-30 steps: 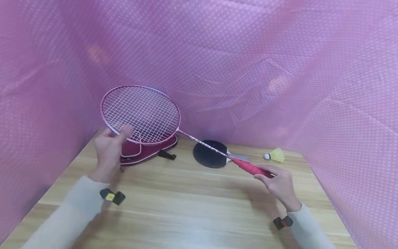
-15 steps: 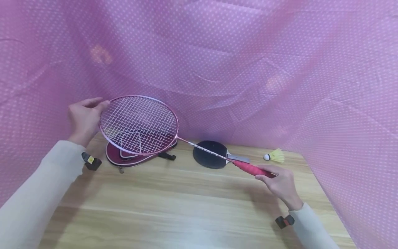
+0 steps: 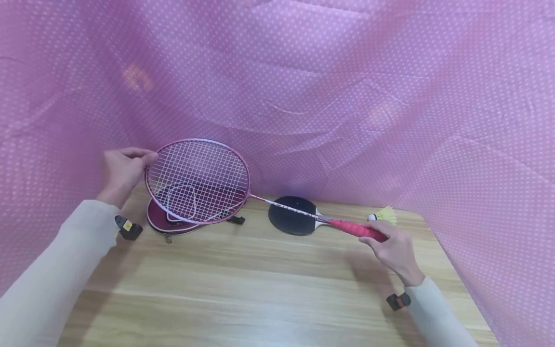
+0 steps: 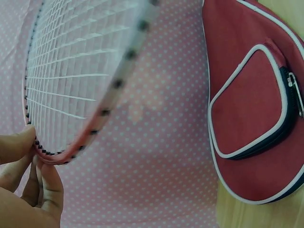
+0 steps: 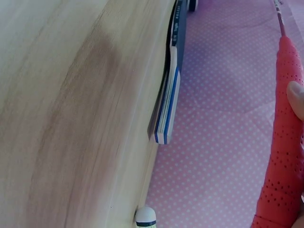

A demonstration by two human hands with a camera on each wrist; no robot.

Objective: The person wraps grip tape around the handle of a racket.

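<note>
Spanning the far half of a wooden table (image 3: pixel 260 289), a pink racket (image 3: pixel 198 180) is held in the air at both ends in the head view. Its red grip is clasped by the right hand (image 3: pixel 392 250) at the right, fingers curled round it, while the far-left rim of the strung head is pinched by the left hand (image 3: pixel 123 171). The racket head is seen raised above a red case (image 3: pixel 162 224) lying flat at the far left of the table. A black paddle (image 3: pixel 292 221) lies under the shaft near the far edge, and a yellow shuttlecock (image 3: pixel 383 214) sits just beyond the right hand. The scene is closed in by pink dotted cloth (image 3: pixel 347 96) on all far sides.

In the left wrist view, the rim of the racket (image 4: pixel 71 154) is shown nipped between thumb and fingertips (image 4: pixel 21 142), with the white strings spread above. The case (image 4: pixel 251 109), edged in white piping and fitted with a zip, is seen at the right, clear of the racket.

In the right wrist view, the perforated red grip of the racket (image 5: pixel 282 156) is shown at the right edge with a fingertip (image 5: pixel 297 97) pressed on it. The paddle (image 5: pixel 171 95) is seen edge-on upon the table (image 5: pixel 71 118), its handle jutting out, and the cork tip of the shuttlecock (image 5: pixel 145 217) shows at the bottom.
</note>
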